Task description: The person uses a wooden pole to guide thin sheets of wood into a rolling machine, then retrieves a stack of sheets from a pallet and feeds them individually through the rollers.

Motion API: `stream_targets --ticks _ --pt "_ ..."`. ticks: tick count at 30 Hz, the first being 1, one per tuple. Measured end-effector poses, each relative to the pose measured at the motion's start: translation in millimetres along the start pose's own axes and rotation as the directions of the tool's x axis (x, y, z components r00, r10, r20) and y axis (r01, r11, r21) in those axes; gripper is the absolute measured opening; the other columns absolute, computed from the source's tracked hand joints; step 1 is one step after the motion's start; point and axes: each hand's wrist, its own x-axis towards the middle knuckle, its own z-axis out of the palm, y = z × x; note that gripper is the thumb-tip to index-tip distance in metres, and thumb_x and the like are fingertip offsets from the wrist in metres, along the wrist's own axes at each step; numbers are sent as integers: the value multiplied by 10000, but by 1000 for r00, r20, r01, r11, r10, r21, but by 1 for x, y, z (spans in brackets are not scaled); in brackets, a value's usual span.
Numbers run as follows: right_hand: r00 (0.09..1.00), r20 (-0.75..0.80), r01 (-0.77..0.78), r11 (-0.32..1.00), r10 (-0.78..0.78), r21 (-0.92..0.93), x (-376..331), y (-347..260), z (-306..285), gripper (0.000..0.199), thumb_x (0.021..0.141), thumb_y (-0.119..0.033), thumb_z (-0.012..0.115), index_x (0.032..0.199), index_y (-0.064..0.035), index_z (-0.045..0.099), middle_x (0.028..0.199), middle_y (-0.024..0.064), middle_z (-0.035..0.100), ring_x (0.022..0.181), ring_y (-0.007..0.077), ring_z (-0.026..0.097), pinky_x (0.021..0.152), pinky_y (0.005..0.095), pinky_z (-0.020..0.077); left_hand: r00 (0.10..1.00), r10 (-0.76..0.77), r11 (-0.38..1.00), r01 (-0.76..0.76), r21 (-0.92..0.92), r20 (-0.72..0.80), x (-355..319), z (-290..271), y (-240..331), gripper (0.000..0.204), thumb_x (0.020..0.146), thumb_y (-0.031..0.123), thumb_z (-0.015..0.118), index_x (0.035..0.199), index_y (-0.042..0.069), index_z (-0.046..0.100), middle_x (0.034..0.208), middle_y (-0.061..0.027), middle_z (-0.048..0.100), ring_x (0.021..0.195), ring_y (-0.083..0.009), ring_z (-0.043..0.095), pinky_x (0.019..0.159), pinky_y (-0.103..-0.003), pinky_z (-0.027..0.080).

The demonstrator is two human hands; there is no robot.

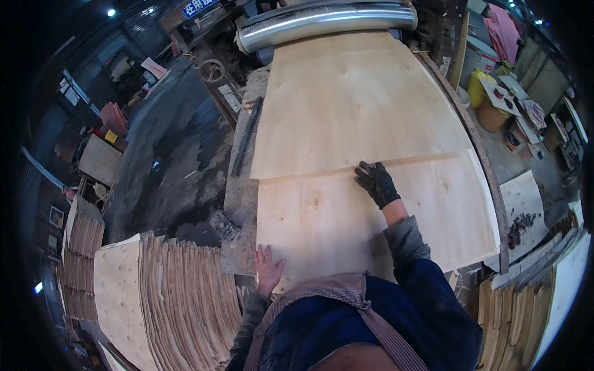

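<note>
On overlapping veneer sheets (352,111), my gloved right hand (375,183) rests half-open by the seam; my left hand (269,271) spreads wide.

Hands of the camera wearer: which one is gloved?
The right hand: a dark glove covers it, whereas the left hand is bare.

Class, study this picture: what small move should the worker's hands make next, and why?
Probably the gloved right hand should ease the far wood sheet forward: it is at that sheet's near edge, and the far end lies by the metal roller. The left hand is at the left side of the near sheet.
</note>
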Motion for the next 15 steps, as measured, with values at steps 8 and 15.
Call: stream_targets --ticks 8,15 --pt "918 161 -341 928 363 -148 -103 48 -23 359 929 -144 471 1270 -51 404 1104 222 568 1005 385 571 861 524 474 970 -243 847 201 -493 -22 18 19 -40 624 757 143 635 1297 -49 387 1287 -237 445 1215 -317 415 1026 -361 314" --pt "793 118 -571 797 597 -198 -250 18 2 372 936 -220 448 1225 13 446 1165 243 546 1088 369 539 922 463 445 995 -70 395 94 -914 72 14 -57 -25 484 770 -105 495 1249 -67 436 1157 -120 577 1028 -193 562 894 -276 422"
